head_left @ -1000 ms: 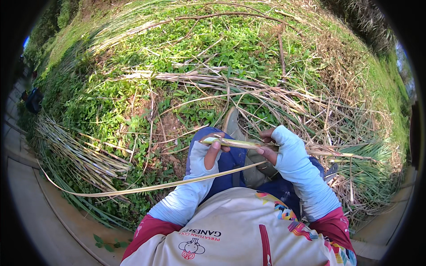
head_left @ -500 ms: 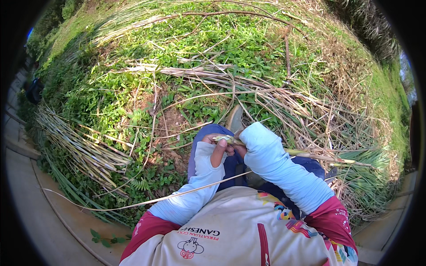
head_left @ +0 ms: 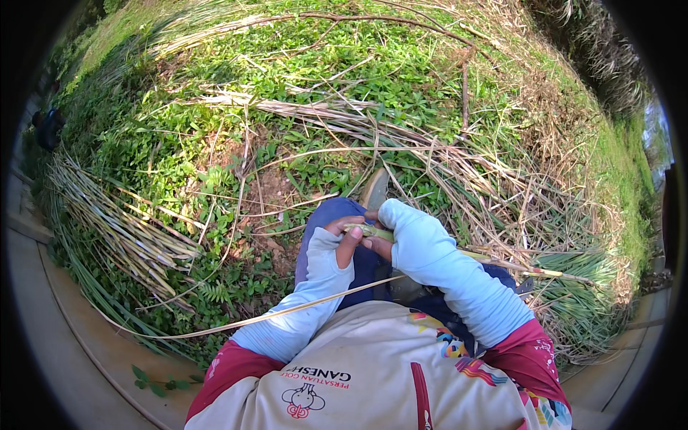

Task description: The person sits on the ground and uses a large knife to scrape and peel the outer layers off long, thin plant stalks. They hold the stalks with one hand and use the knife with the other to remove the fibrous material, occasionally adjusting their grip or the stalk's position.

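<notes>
Both hands meet above my bent knee in blue trousers. My left hand (head_left: 347, 242) pinches the tip of a pale green plant stalk (head_left: 374, 231) between thumb and fingers. Close beside it, my right hand (head_left: 381, 245) is closed round the same stalk, its back partly covered by the light blue sleeve. Past my right forearm, a yellowish cane (head_left: 552, 273) sticks out to the right; whether it is the same stalk is hidden by the arm. A long dry strip (head_left: 315, 304) crosses over my left forearm and curves off to the left.
A bundle of cut canes (head_left: 129, 233) lies on the left. Dry stalks (head_left: 430, 147) spread across the green plants ahead, with long green leaves (head_left: 573, 287) heaped at the right. A brown branch (head_left: 373, 16) arches at the back. Concrete edging (head_left: 64, 315) borders the left.
Both hands have shifted slightly left in the picture. The stalk between them now shows a smoother green length, and the right thumb has come into sight below it.
</notes>
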Available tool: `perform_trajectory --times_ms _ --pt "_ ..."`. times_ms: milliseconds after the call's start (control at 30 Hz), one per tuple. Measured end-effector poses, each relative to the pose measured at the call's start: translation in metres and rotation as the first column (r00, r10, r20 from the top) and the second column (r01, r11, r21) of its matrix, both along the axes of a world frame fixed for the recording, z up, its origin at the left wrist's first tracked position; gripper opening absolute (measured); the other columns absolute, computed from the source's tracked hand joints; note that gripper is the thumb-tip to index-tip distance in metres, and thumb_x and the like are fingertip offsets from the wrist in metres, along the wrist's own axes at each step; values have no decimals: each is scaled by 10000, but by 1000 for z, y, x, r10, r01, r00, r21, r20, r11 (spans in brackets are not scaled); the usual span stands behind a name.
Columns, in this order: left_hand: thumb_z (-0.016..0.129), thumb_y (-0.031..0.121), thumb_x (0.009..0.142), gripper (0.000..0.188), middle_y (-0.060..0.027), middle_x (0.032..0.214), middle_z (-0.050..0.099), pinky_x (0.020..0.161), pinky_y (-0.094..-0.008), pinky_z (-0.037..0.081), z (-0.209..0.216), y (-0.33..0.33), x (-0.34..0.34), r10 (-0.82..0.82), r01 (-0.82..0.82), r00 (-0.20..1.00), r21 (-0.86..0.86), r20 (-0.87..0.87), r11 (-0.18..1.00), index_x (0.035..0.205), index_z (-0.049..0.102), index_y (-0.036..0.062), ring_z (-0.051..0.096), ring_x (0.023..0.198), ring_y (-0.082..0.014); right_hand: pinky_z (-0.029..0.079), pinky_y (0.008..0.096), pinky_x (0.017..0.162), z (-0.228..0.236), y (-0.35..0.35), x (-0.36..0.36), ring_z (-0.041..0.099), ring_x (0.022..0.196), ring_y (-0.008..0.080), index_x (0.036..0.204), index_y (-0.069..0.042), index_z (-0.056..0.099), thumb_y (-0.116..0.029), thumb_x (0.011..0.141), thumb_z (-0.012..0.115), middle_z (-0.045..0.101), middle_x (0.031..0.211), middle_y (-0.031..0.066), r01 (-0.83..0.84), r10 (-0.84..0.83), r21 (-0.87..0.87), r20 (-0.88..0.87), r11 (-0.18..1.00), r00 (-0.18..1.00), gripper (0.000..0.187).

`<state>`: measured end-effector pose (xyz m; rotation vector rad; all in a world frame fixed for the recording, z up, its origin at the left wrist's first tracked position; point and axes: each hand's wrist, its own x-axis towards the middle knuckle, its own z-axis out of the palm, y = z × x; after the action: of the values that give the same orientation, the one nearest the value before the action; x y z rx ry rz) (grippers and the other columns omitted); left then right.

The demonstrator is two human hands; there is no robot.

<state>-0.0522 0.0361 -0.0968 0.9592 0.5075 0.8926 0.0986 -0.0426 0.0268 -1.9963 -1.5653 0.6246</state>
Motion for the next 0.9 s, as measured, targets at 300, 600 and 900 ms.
perform_trajectory --times_ms 300,600,900 --pt "704 101 985 609 -157 1117 721 950 -316 527 3 4 0 -46 51 989 -31 141 998 1483 384 -38 686 1018 -200 567 392 796 0 -2 -10 733 899 319 1097 -65 694 -236 831 856 730 965 163 115 -112 85 -44 990 993 355" --pt "620 67 1022 521 -119 1051 723 974 -306 489 3 12 -9 -130 130 991 32 -15 991 1476 383 -27 676 990 -169 567 340 729 -25 6 -17 720 800 228 1065 -41 686 -120 822 838 729 904 124 109 -93 196 -89 975 992 297" --pt "540 161 1088 260 -73 973 727 851 -282 541 -33 -4 -1 -218 231 962 59 -166 971 1202 657 -42 667 896 -131 535 380 695 -50 -10 -16 673 739 263 964 -42 657 -68 834 781 674 833 148 58 -57 164 -13 985 998 182"
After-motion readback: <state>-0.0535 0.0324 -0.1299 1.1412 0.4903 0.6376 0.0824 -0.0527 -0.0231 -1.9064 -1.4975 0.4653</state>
